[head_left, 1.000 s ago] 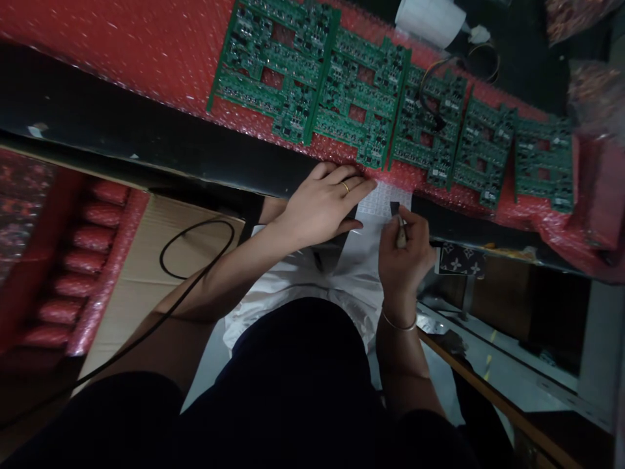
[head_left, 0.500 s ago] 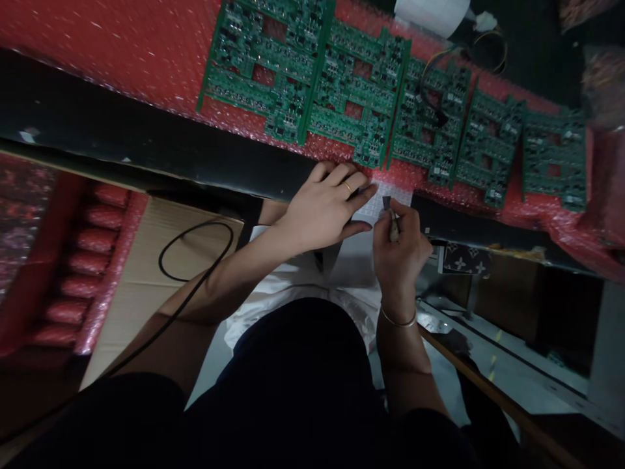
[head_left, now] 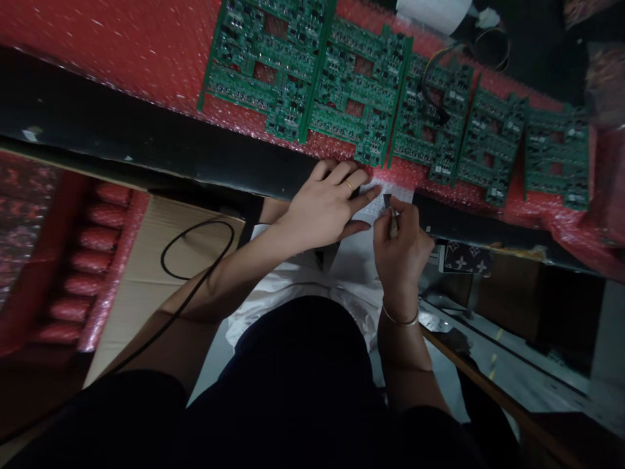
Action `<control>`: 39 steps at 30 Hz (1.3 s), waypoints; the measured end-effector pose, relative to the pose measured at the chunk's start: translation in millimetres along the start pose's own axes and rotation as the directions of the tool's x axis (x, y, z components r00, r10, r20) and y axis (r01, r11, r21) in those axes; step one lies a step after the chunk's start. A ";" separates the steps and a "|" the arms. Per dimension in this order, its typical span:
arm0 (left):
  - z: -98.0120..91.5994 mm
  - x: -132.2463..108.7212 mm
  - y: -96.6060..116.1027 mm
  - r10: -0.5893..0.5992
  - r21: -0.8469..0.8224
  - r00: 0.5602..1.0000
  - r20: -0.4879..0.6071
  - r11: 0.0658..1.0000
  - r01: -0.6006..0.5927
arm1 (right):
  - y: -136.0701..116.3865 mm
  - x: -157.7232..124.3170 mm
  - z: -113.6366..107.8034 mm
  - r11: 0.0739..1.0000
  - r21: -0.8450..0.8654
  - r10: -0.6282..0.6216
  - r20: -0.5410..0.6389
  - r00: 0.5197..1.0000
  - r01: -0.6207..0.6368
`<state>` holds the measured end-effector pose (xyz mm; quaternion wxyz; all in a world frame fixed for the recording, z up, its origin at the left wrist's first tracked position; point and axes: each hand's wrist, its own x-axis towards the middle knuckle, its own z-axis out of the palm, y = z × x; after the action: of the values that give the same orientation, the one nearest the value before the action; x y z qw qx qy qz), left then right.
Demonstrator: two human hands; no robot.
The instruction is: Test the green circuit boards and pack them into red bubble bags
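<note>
My left hand (head_left: 326,205) lies flat with fingers stretched, pressing on a white sheet of small labels (head_left: 377,203) at the bench's near edge. My right hand (head_left: 400,244) is closed around a pair of tweezers (head_left: 390,218), whose dark tip touches the sheet just right of my left fingertips. A row of green circuit boards (head_left: 361,91) lies on red bubble wrap (head_left: 146,45) directly beyond both hands.
A white roll (head_left: 432,10) and a coiled cable (head_left: 488,42) sit at the far edge. Left of me a cardboard box (head_left: 146,260) holds red bubble-wrapped bundles (head_left: 83,260) and a black cord (head_left: 195,251). A patterned dark pouch (head_left: 461,257) lies below the bench's edge at right.
My right hand with the tweezers has shifted slightly left along the label sheet, closer to my left fingertips. My left hand has stayed pressed on the sheet.
</note>
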<state>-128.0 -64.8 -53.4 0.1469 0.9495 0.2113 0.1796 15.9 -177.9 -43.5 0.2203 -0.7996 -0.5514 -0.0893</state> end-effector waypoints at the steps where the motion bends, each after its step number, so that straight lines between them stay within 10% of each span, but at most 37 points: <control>1: 0.0 0.0 0.0 0.001 0.002 1.000 0.001 1.000 -0.001 | -0.1 -0.1 -1.1 1.000 -0.002 -0.004 0.007 1.000 0.004; 39: 4.1 5.2 12.3 -0.053 0.037 0.998 -0.017 0.998 0.053 | 14.8 -21.6 -8.1 0.993 0.121 0.020 -0.159 0.987 0.000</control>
<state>-117.6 -74.0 -51.3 0.1319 0.9446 0.2410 0.1794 22.2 -204.2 -48.4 0.3121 -0.7779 -0.5324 -0.1186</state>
